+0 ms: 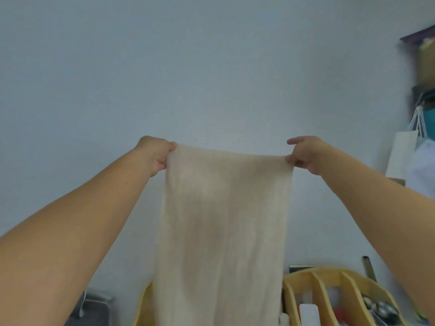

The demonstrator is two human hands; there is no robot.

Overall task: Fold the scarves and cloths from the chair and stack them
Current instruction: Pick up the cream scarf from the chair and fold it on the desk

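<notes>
Fingers of both hands pinch the top corners of a cream scarf [223, 231], which hangs full length before a pale wall [211, 67], likely so its own weight pulls it flat and the edges can be matched for a first fold. Arms reach out and up, probably to keep the cloth clear of the yellow wooden organiser [334, 292] below. Left hand [156, 156] grips one corner in a curled fist; right hand [303, 156] nips the other, forefinger held straight.
</notes>
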